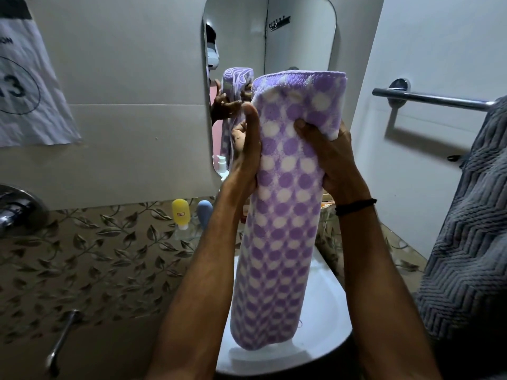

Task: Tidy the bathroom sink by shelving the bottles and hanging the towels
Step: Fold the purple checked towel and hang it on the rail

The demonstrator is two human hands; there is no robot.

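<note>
Towel (282, 215) upright between the fingers (304, 127)

Logged from my feed: pale panelled wall (123, 64), seams visible, dimly lit. Rounded-corner mirror (299, 31) was mounted on it; I noted a hook rack (279, 23) reflected near its top. Leaf-patterned tile band (109, 256) ran below the panels. Creased paper sheet (30, 86) hung upper left. Chrome tap fitting (16, 209) at left edge; chrome lever (61, 341) lower down. Plain white side wall (439, 37) at right.
</note>
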